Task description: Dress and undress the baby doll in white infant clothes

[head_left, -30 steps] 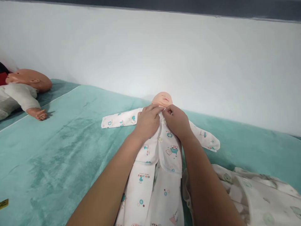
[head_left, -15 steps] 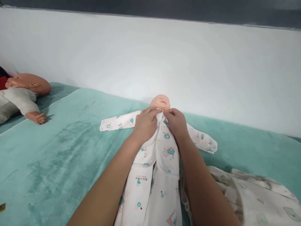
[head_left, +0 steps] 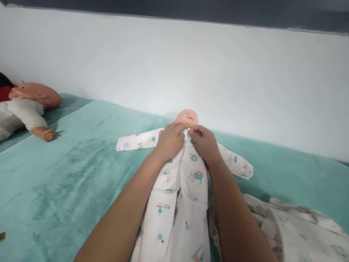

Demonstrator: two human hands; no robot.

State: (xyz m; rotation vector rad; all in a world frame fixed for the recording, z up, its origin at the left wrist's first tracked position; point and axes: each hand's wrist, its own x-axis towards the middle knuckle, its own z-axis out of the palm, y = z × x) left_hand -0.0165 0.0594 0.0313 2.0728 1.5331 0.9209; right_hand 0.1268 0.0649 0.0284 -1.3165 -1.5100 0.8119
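Observation:
A baby doll (head_left: 187, 116) lies on its back, head towards the wall, dressed in a white printed baby jacket (head_left: 194, 173) and matching white printed trousers (head_left: 163, 222). Both sleeves stretch out sideways. My left hand (head_left: 171, 140) rests on the chest, its fingers closed at the collar just below the doll's chin. From the other side my right hand (head_left: 202, 140) pinches the collar edge between thumb and forefinger. The fingertips of both hands nearly meet there. Lower on the jacket front a round button or snap shows.
Green plush cloth (head_left: 81, 160) covers the surface up to the white wall (head_left: 174, 65). Another doll (head_left: 29, 109) in a pale suit lies at far left. A crumpled leaf-printed white cloth (head_left: 305, 229) lies at lower right. A small yellow tag (head_left: 2, 236) shows at the left edge.
Both hands stay at the collar with only slight finger movement; the right fingers have shifted a little at the collar edge. The view has moved very slightly.

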